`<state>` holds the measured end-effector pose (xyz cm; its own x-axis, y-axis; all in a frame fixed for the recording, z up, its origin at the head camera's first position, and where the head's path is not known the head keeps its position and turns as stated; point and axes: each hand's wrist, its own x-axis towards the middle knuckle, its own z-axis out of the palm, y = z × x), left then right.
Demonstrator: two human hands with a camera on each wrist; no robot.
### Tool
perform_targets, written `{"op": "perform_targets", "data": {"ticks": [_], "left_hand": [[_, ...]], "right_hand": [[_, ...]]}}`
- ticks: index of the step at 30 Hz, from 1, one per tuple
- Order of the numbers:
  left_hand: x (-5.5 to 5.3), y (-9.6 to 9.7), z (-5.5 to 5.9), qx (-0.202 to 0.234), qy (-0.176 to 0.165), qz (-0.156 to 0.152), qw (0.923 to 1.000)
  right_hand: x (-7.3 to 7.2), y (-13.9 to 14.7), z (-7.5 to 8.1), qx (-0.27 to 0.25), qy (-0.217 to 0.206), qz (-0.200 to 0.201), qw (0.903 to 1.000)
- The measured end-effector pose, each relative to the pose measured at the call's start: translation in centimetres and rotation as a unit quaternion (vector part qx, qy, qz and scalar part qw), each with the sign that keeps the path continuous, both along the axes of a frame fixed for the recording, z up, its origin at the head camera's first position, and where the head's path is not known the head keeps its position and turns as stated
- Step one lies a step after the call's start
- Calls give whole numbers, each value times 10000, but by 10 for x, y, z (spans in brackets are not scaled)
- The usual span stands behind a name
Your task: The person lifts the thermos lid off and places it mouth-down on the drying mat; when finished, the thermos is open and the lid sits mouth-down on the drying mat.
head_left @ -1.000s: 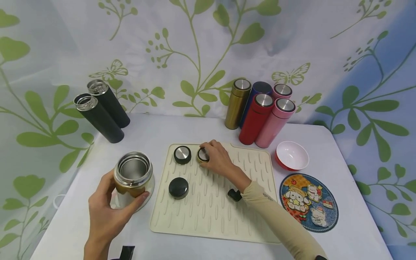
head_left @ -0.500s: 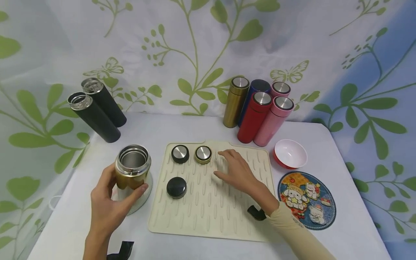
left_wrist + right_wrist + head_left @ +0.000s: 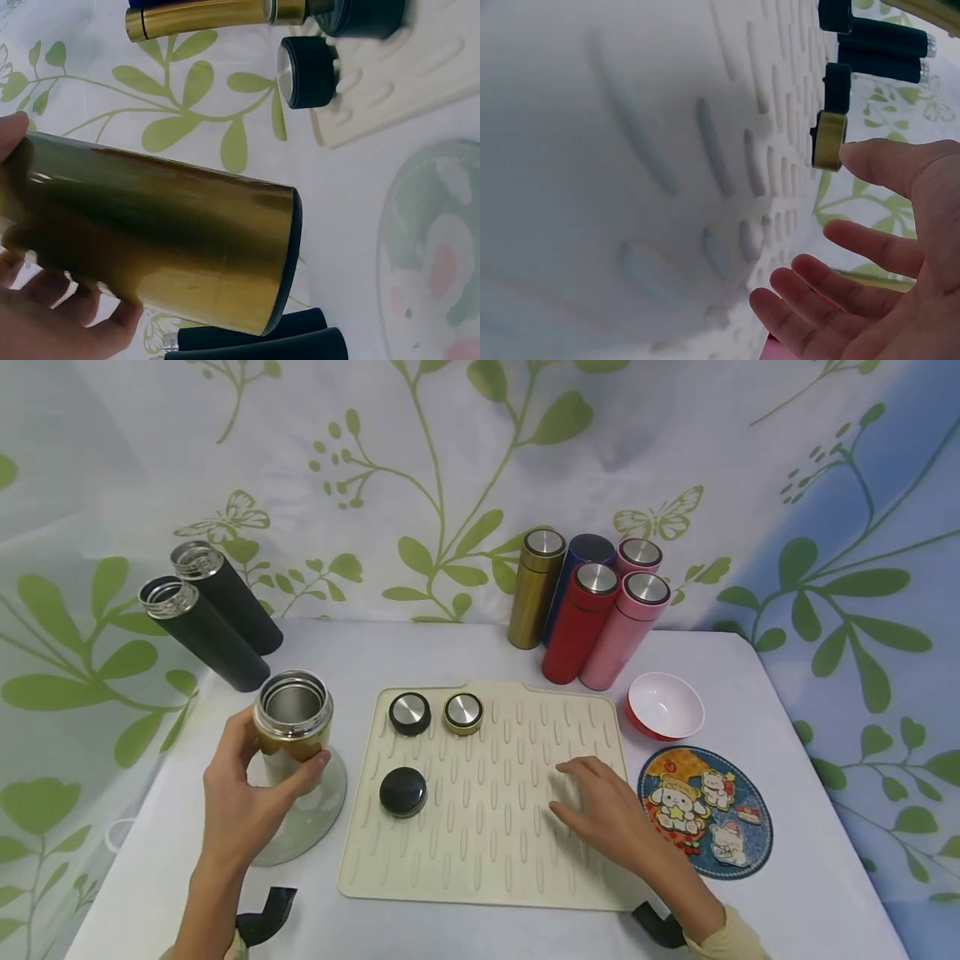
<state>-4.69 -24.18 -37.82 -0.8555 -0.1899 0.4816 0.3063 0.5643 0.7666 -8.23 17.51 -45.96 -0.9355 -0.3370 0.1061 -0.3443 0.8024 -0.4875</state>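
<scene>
My left hand (image 3: 243, 793) grips a gold vacuum flask (image 3: 187, 240) without a lid, its steel mouth facing up. In the head view the flask is over a round pale coaster (image 3: 318, 818); the left wrist view shows its dark base lifted off the table. My right hand (image 3: 607, 814) hovers above the right part of the cream drying mat (image 3: 487, 860), fingers loosely spread and holding nothing. On the mat's left side lie a gold-rimmed lid (image 3: 463, 713), a black lid with a steel top (image 3: 409, 713) and a larger all-black lid (image 3: 402, 792).
Two black flasks (image 3: 217, 635) without lids stand at the back left. Gold (image 3: 534, 597), blue, red (image 3: 581, 622) and pink capped flasks cluster at the back. A red bowl (image 3: 663, 706) and a round cartoon mat (image 3: 708, 810) lie on the right.
My right hand has let go of the gold-rimmed lid, leaving it on the mat, and has drawn back toward the near right. The left hand still holds the gold flask, now slightly farther left.
</scene>
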Motion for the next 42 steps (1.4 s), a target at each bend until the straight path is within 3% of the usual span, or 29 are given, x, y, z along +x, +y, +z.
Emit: {"op": "perform_targets", "data": {"ticks": [7,11,14,20,31,35,42], "left_hand": [[-11,-8,6,-268,-340,442,9981],[-19,-15,3,-184,-480,606,9968],[-26,-22,1,-92,-584,779,9952],[-40,-32,-3,-36,-646,1084,9920],[-77,-45,-5,259,-667,1264,9894],[-89,-48,-3,155,-635,1423,9877],[-116,-54,2,41,-378,1462,9885]], "right_hand": [[27,17,-1,-90,105,-185,9997],[40,22,-5,-58,504,-160,9986],[47,23,-10,90,747,-67,9971],[56,25,-16,571,842,49,9948],[70,31,-17,1009,887,-217,9907],[74,33,-16,1067,914,-224,9898],[76,33,-13,1139,444,-426,9916]]}}
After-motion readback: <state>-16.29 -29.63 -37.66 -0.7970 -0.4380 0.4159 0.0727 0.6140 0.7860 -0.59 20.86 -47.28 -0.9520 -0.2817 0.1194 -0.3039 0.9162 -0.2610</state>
